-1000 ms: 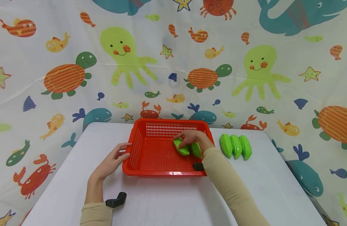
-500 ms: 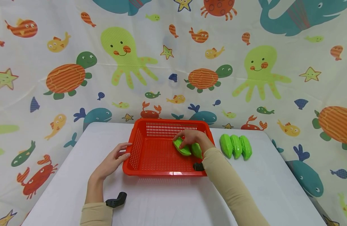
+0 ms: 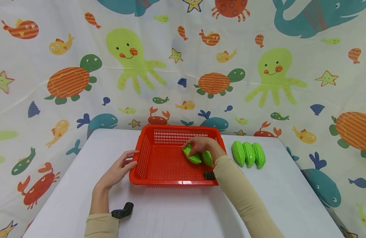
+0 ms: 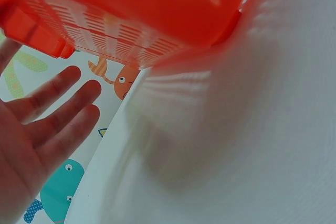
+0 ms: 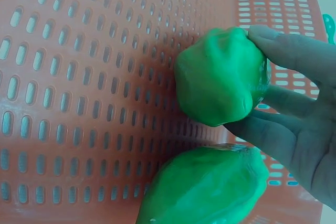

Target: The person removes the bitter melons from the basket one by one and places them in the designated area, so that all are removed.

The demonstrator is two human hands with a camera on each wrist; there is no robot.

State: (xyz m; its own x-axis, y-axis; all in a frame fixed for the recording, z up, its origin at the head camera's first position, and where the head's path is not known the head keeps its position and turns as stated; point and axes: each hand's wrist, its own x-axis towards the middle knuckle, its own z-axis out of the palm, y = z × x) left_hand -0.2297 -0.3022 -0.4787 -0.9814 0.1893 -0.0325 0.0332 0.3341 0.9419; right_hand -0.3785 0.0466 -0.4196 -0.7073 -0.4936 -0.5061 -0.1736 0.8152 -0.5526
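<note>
pinching a green star fruit (image 3: 193, 158) between thumb and fingers, my right hand (image 3: 202, 144) is down inside the red plastic basket (image 3: 166, 181), where a second star fruit (image 3: 207, 159) lies just beside it, nearer the right wall. my left hand (image 3: 116, 169) is at the basket's left rim, fingers loosely extended, gripping nothing. three more star fruit (image 3: 249, 154) stay outside, side by side on the white bench (image 3: 171, 213) to the right. i judge the work partway along: two in, one of them not yet released, three left out.

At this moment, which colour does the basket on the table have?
The basket is bright red; the head view shows it best.
</note>
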